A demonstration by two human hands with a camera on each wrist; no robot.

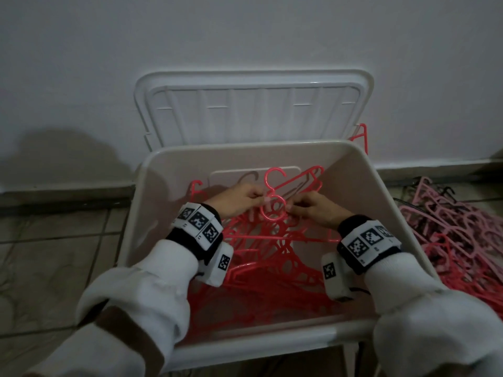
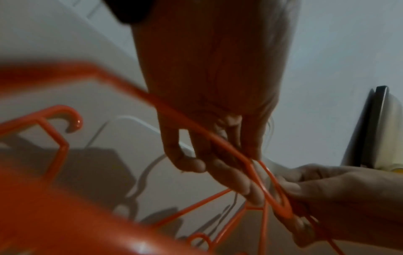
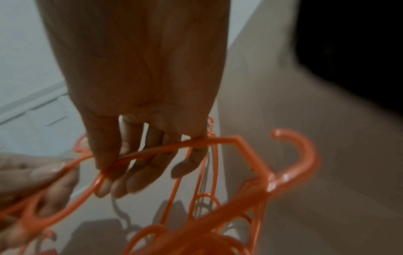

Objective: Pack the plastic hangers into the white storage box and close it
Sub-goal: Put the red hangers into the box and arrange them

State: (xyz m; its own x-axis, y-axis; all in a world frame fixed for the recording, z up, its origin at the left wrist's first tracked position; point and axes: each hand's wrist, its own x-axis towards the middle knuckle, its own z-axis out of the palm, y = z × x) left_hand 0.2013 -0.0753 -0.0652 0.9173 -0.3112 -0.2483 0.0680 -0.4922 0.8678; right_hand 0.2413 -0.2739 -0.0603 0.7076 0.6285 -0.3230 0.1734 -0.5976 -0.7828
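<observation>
Left hand (image 1: 239, 198) and right hand (image 1: 313, 210) both pinching one red hanger (image 1: 275, 197) inside the white box (image 1: 392, 202), over a red hanger heap (image 1: 266, 268). Lid (image 1: 253, 110) leaning open on the wall. Pink hangers (image 1: 457, 235) lying on the floor just beside.

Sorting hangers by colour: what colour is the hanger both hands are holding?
Bright coral red hanger, gripped by the left hand and right hand; clearest in the head view.

Your left hand (image 1: 239, 198) and right hand (image 1: 313, 210) pinch one red hanger (image 1: 273, 195) inside the white storage box (image 1: 152, 186), above the red hangers (image 1: 272, 273) piled in it; its lid (image 1: 253, 110) stands open behind.
</observation>
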